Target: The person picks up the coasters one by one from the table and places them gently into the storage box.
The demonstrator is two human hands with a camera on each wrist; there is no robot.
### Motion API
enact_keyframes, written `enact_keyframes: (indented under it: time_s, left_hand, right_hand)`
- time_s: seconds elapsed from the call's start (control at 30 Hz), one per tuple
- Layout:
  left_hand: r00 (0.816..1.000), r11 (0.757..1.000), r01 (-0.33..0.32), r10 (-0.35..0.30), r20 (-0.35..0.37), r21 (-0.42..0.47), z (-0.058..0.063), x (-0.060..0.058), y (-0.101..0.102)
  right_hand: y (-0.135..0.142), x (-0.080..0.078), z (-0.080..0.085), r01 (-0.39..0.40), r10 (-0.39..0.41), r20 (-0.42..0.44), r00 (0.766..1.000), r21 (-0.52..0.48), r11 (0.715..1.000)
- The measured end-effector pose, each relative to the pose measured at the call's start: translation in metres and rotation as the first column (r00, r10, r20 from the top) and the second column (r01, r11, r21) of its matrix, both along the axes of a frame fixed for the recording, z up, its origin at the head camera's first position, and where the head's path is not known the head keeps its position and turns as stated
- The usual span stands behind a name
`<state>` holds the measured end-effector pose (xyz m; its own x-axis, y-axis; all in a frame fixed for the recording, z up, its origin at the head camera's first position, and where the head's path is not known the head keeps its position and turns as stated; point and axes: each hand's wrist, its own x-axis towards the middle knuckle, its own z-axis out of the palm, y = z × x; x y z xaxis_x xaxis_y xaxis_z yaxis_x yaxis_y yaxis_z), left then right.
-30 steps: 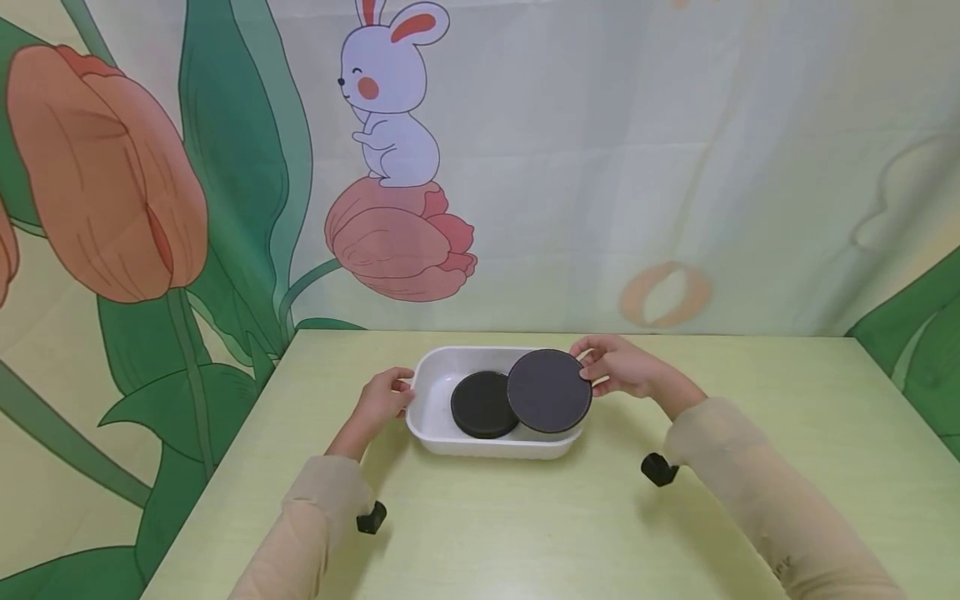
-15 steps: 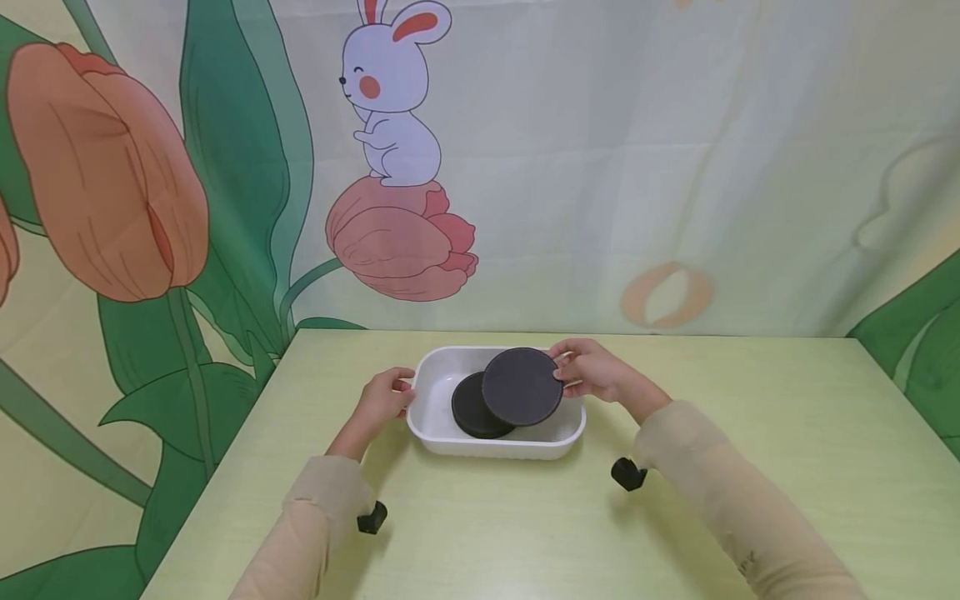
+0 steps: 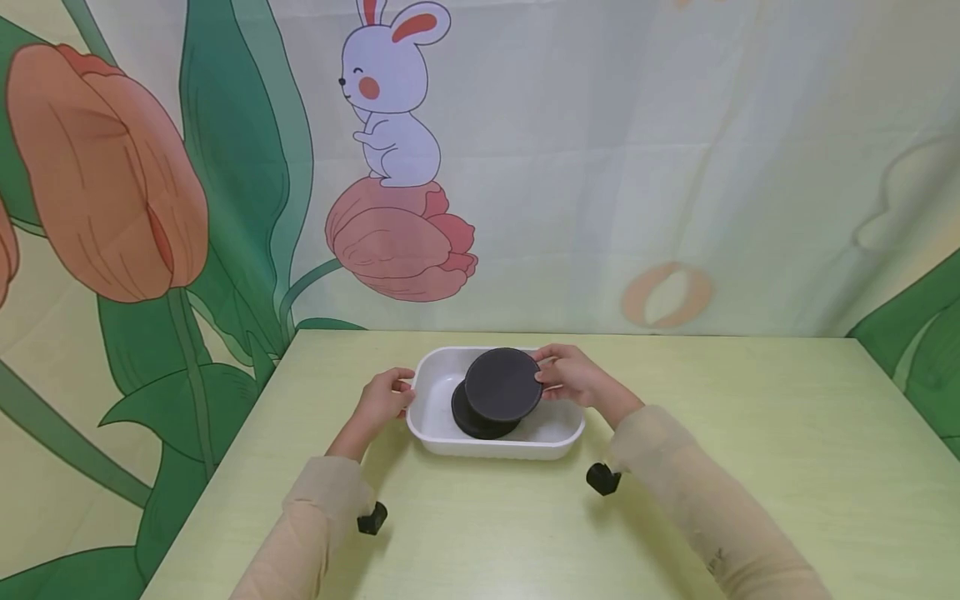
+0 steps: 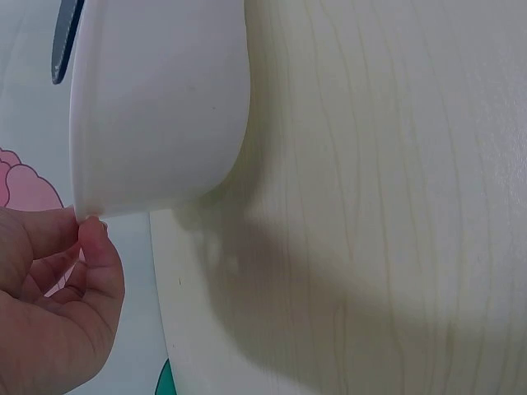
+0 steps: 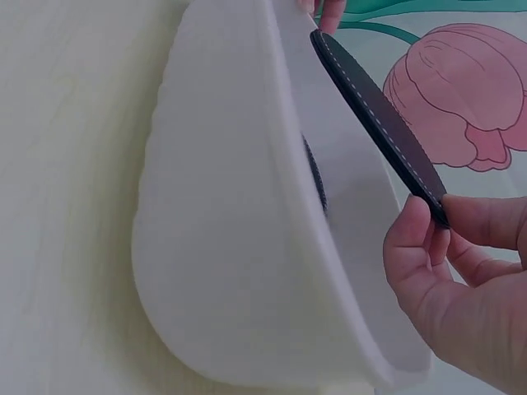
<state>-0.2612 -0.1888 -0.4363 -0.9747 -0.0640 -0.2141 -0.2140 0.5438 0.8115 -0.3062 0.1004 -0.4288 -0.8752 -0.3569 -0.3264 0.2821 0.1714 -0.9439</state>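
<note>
A white rectangular plastic basin with rounded corners sits on the table. My left hand pinches its left rim between thumb and fingers, as the left wrist view confirms. Between the thumb and fingers of my right hand is the right edge of a round black coaster. White stitching runs along this coaster's edge in the right wrist view, where it is tilted above the basin. Beneath it, inside the basin, lies more black round material, perhaps a stack of coasters; the held coaster partly covers it.
The pale wood-grain table extends around the basin on both sides and in front. Behind its far edge hangs a cloth backdrop printed with tulips and a rabbit. A small black device shows beneath each wrist.
My right hand has carried the coaster leftward, from above the basin's right end to above the black discs. The left hand and the basin have stayed in place.
</note>
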Motion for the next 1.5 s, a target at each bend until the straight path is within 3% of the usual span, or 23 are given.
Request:
enact_keyframes:
  time_s: [0.47,0.63,0.73,0.87,0.93,1.03,1.1,1.17,1.3,1.4,1.5]
  left_hand:
    - [1.000,1.000,-0.003,0.003,0.002,-0.012,-0.002,-0.002,-0.001]
    - [1.000,1.000,-0.001,0.001,-0.001,-0.013,-0.002,-0.002,-0.001]
    - [1.000,1.000,0.003,-0.003,-0.008,-0.012,-0.003,-0.002,-0.001]
    - [1.000,1.000,-0.002,0.002,-0.010,-0.006,-0.002,-0.001,0.000]
    - [1.000,1.000,-0.001,0.001,-0.013,-0.006,-0.001,0.000,0.000]
    - [1.000,1.000,-0.007,0.007,-0.009,-0.007,0.000,0.000,0.000]
    - [1.000,1.000,-0.006,0.006,-0.009,-0.009,0.000,0.000,0.001]
    - [1.000,1.000,-0.010,0.010,-0.005,-0.009,0.000,0.000,0.001]
    - [1.000,1.000,-0.009,0.009,-0.008,-0.010,-0.001,0.000,0.001]
    - [1.000,1.000,-0.008,0.008,-0.008,-0.010,-0.002,-0.001,0.001]
    - [1.000,1.000,-0.009,0.009,-0.007,-0.007,-0.003,-0.002,0.000]
  right_hand:
    - [-0.023,0.005,-0.012,0.103,-0.101,0.046,0.994,-0.044,0.994]
    - [-0.031,0.012,-0.007,0.123,-0.120,0.085,0.989,-0.024,0.992]
    - [-0.034,0.008,-0.016,0.128,-0.127,0.104,0.986,-0.002,0.992]
    - [-0.034,-0.007,-0.046,0.129,-0.127,0.092,0.988,-0.016,0.992]
    - [-0.029,-0.028,-0.081,0.098,-0.091,0.081,0.993,-0.083,0.992]
    - [-0.025,-0.058,-0.128,0.098,-0.090,0.080,0.993,-0.095,0.991]
    - [-0.025,-0.066,-0.141,0.112,-0.106,0.073,0.992,-0.078,0.991]
    - [-0.032,-0.050,-0.117,0.172,-0.173,0.075,0.982,0.024,0.985]
    - [-0.039,-0.008,-0.055,0.225,-0.233,0.074,0.970,0.106,0.969]
    - [-0.040,0.006,-0.032,0.220,-0.228,0.078,0.971,0.094,0.971]
    - [-0.040,0.006,-0.026,0.220,-0.228,0.078,0.970,0.106,0.970]
